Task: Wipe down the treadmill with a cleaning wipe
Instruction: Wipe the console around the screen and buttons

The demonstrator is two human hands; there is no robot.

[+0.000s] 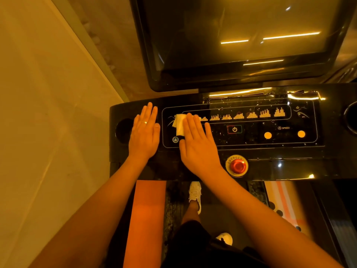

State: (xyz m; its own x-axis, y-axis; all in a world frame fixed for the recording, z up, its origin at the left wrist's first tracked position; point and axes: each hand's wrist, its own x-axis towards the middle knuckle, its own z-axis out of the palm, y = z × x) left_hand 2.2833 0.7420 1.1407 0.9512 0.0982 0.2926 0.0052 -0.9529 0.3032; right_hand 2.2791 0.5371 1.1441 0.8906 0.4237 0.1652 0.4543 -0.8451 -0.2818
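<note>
While the right hand (197,144) pressed the wipe (179,122) flat-fingered on the left end of the treadmill panel (251,140), the left hand (144,136) lay flat beside the cup holder (123,130), holding nothing. Risk: a sweep right could press the power button (234,129) or bump the emergency stop (238,166).

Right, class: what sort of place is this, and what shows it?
Probably a gym or home workout room: a treadmill console with a red emergency button and a big screen above it.
</note>
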